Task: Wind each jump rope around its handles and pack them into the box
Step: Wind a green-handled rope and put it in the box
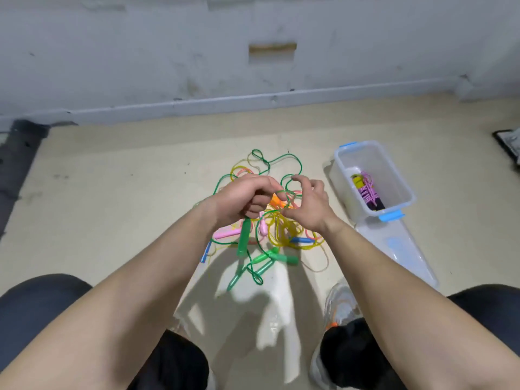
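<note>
A tangle of jump ropes lies on the floor between my knees: green rope (pixel 284 159), yellow rope (pixel 284 235), pink handles (pixel 226 233) and a blue handle (pixel 302 240). My left hand (pixel 242 197) grips the top of a green handle (pixel 243 237), which hangs down from the fist. My right hand (pixel 309 205) pinches the green rope near an orange handle (pixel 277 202), fingers curled. More green handles (pixel 274 257) lie below. The clear box (pixel 342 161) stands to the right with a wound pink rope (pixel 368 192) inside.
The box's clear lid (pixel 399 249) lies on the floor in front of the box. My shoe (pixel 342 305) sits by the lid, and my knees frame the bottom corners. A grey wall runs along the back. A dark object (pixel 509 142) pokes in at the right edge.
</note>
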Demonstrator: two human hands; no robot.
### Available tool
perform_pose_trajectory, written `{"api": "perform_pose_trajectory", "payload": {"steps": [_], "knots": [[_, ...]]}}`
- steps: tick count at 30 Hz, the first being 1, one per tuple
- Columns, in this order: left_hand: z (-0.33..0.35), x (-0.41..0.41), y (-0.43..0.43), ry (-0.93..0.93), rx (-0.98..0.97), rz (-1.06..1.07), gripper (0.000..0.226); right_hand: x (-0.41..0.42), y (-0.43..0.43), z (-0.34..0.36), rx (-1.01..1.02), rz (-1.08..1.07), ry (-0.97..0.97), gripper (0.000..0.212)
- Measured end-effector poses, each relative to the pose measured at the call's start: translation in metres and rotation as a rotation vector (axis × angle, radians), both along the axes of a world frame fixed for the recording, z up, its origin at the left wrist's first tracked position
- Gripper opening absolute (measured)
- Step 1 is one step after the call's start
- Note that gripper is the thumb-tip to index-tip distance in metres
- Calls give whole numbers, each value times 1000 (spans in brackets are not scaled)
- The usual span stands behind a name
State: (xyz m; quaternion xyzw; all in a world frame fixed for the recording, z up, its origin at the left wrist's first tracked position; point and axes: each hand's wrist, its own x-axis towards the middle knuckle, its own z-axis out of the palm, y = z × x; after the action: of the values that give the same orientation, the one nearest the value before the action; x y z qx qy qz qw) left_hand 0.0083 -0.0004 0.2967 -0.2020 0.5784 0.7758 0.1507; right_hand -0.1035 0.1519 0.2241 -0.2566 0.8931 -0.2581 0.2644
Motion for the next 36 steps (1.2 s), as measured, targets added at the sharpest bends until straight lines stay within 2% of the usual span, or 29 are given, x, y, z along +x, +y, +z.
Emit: {"api": "perform_pose_trajectory", "payload": {"steps": [3,6,10,11,13,15,17,18,20,22,23,24,27,29,31,33,36], "knots": [[25,13,-11,79,168,44,20,0,-7,1,66,165,-115,32],[43,27,-22,183,288,139,23,12,-5,-1,56,230,-235,15],[55,41,-40,201,353,373,18,21,1,0,32,174,-205,28],[52,43,-43,162,288,455,17,22,3,5,-19,110,-235,30],[37,45,-44,68,9,582,15,24,1,24,-193,-47,-375,31],[16,47,-36,2,-295,557,14,27,-4,52,-336,-143,-519,29],[-3,47,-20,10,-429,457,19,29,-12,79,-423,-159,-605,27],[-9,46,-10,38,-425,420,21,29,-14,89,-453,-157,-645,26],[-13,42,10,60,-295,373,24,30,-20,110,-528,-172,-697,25],[-15,39,24,21,-167,318,51,27,-25,125,-638,-233,-712,24],[-19,38,28,8,-162,282,60,23,-27,132,-701,-274,-713,24],[-23,40,29,4,-210,254,63,20,-28,139,-765,-324,-716,24],[-35,51,24,23,-497,210,44,2,-31,146,-887,-458,-672,22],[-31,57,19,1,-521,212,41,-6,-32,144,-914,-530,-632,24],[-19,54,14,17,-409,244,44,-9,-33,133,-867,-569,-654,35],[0,47,10,54,-273,294,45,-1,-31,116,-723,-519,-716,42],[28,37,5,86,-59,382,42,29,-25,86,-516,-312,-733,29]]}}
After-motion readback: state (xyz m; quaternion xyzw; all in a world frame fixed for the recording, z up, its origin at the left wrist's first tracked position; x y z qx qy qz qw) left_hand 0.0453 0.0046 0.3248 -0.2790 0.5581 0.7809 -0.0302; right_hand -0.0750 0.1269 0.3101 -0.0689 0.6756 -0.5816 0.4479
